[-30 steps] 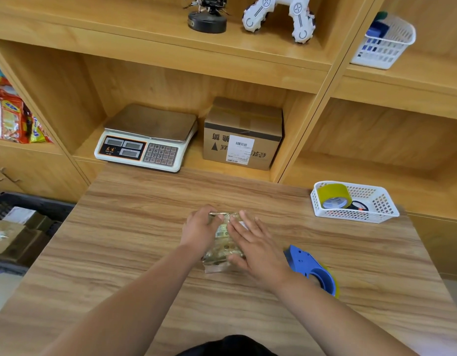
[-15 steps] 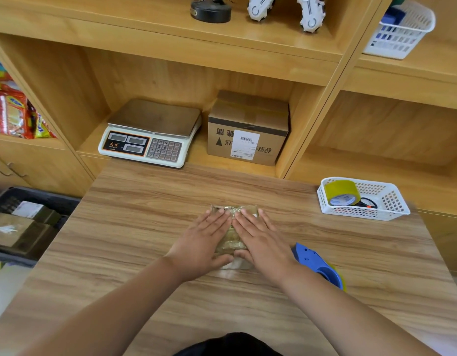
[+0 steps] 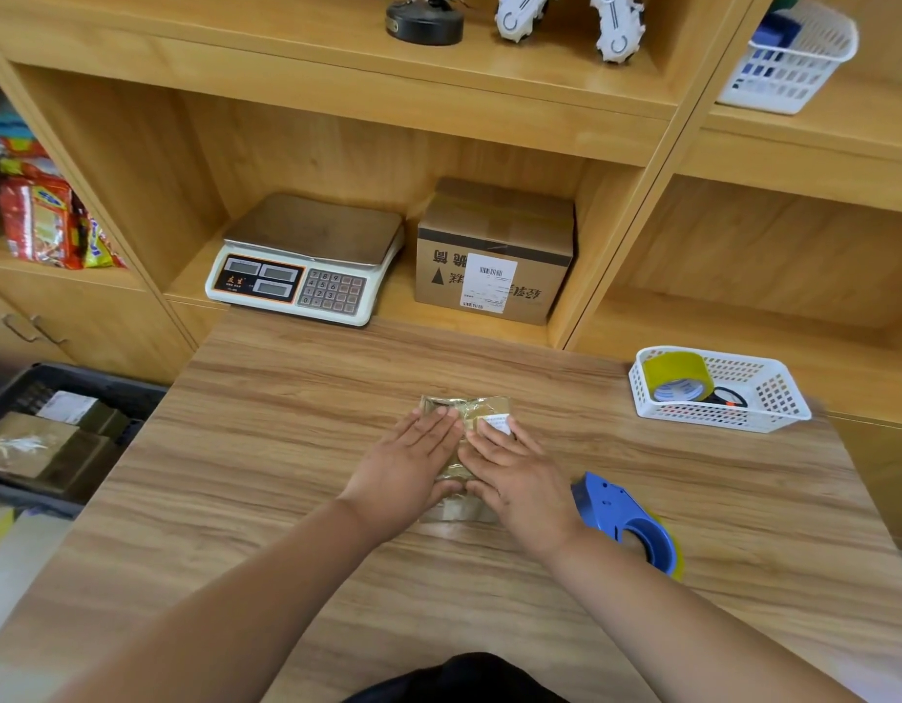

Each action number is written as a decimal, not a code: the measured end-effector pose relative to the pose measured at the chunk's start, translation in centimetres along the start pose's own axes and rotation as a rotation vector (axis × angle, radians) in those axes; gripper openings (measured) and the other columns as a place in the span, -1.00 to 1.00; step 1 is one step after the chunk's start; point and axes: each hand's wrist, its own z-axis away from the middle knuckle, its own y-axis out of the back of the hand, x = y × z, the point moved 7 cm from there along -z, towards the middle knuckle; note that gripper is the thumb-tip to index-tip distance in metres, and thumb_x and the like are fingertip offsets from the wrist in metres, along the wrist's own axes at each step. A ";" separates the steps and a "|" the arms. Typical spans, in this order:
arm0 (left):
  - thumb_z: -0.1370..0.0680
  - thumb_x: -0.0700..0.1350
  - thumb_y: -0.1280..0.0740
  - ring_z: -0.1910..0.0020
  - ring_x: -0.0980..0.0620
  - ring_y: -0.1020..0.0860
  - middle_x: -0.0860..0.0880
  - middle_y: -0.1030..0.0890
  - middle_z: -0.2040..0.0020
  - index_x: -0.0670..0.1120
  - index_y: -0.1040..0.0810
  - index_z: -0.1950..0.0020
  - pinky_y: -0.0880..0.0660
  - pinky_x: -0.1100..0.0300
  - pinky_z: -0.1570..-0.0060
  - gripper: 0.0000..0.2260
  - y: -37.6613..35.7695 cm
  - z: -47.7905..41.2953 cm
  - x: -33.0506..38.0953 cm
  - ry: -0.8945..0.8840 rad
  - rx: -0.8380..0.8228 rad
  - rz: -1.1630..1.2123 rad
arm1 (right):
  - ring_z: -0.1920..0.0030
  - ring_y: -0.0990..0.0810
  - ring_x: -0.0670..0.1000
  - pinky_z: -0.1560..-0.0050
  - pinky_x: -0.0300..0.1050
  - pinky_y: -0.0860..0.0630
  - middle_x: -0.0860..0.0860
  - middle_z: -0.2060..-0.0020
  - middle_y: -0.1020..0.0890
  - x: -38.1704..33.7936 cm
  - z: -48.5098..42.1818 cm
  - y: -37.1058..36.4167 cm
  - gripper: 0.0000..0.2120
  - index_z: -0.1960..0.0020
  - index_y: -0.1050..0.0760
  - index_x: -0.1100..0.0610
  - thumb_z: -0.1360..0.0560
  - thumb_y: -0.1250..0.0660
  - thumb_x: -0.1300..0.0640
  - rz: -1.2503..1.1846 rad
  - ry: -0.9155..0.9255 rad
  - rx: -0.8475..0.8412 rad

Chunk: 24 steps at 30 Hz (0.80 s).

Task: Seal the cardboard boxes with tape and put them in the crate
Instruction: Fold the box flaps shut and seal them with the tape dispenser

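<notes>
A small flat cardboard box point(image 3: 476, 413) wrapped in shiny tape lies in the middle of the wooden table point(image 3: 296, 449). My left hand point(image 3: 408, 464) lies flat on its left half, fingers straight. My right hand point(image 3: 520, 474) presses flat on its right half, just below a white label. A blue tape dispenser point(image 3: 626, 520) with yellowish tape lies on the table right beside my right wrist. The dark crate point(image 3: 78, 383) stands on the floor at the left and holds several taped boxes point(image 3: 37, 449).
A white basket point(image 3: 773, 398) with a yellow tape roll point(image 3: 677, 375) sits at the table's right back. On the shelf behind stand a scale point(image 3: 306, 261) and a labelled carton point(image 3: 494, 251). Snack packets point(image 3: 43, 220) fill the left shelf.
A second ago my left hand gripped the box's left edge while my right hand smoothed its top. Both hands now lie flat on top, side by side, and have slid slightly apart.
</notes>
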 end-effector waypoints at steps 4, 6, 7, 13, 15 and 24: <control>-0.49 0.19 -0.02 -0.31 0.01 -0.49 -0.08 -0.52 -0.32 -0.16 -0.51 -0.31 -0.30 0.06 -0.39 -0.40 -0.1 -0.1 0.1 0.006 -0.008 0.018 | -0.23 -0.56 0.02 -0.43 -0.08 -0.13 0.02 -0.12 -0.65 0.4 0.3 0.3 -0.66 -0.07 -0.66 0.07 -0.46 -0.22 -0.05 -0.146 -0.035 0.033; -0.49 0.19 -0.01 -0.31 0.02 -0.48 -0.07 -0.52 -0.32 -0.16 -0.52 -0.31 -0.31 0.07 -0.39 -0.40 -0.1 -0.2 0.0 0.014 -0.019 0.020 | -0.24 -0.54 0.02 -0.42 -0.05 -0.15 0.03 -0.14 -0.64 0.3 0.4 0.3 -0.69 -0.07 -0.65 0.06 -0.47 -0.23 -0.03 -0.130 -0.016 0.038; -0.49 0.19 -0.01 -0.31 0.03 -0.48 -0.07 -0.53 -0.32 -0.15 -0.52 -0.31 -0.31 0.07 -0.38 -0.39 -0.2 -0.3 0.0 0.018 -0.027 0.026 | -0.24 -0.53 0.03 -0.42 -0.03 -0.15 0.04 -0.15 -0.64 0.2 0.3 0.3 -0.71 -0.08 -0.64 0.05 -0.47 -0.25 0.00 -0.116 -0.004 0.045; -0.47 0.19 -0.02 -0.29 0.02 -0.50 -0.08 -0.55 -0.29 -0.17 -0.54 -0.29 -0.29 0.10 -0.39 -0.38 -0.7 -0.3 -0.1 0.059 -0.126 0.099 | -0.29 -0.50 0.07 -0.42 0.08 -0.24 0.09 -0.23 -0.58 -0.6 1.1 0.0 -0.48 -0.22 -0.55 0.04 -0.37 -0.04 0.25 -0.019 0.026 -0.029; -0.46 0.20 -0.02 -0.28 0.03 -0.51 -0.08 -0.56 -0.28 -0.16 -0.55 -0.28 -0.34 0.07 -0.33 -0.38 -0.9 -0.3 -0.1 0.052 -0.166 0.102 | -0.30 -0.49 0.07 -0.43 0.06 -0.19 0.09 -0.24 -0.57 -0.5 1.1 -0.1 -0.46 -0.25 -0.52 0.02 -0.36 -0.03 0.26 -0.019 0.016 -0.045; -0.46 0.20 -0.02 -0.20 0.01 -0.57 -0.10 -0.61 -0.20 -0.18 -0.60 -0.20 -0.48 0.00 -0.18 -0.39 -0.1 -0.2 0.5 0.058 -0.164 0.056 | -0.32 -0.45 -0.03 -0.37 0.05 -0.33 0.04 -0.20 -0.59 0.6 1.9 1.1 -0.75 -0.09 -0.65 0.05 -0.46 -0.29 0.15 -0.359 -0.219 0.133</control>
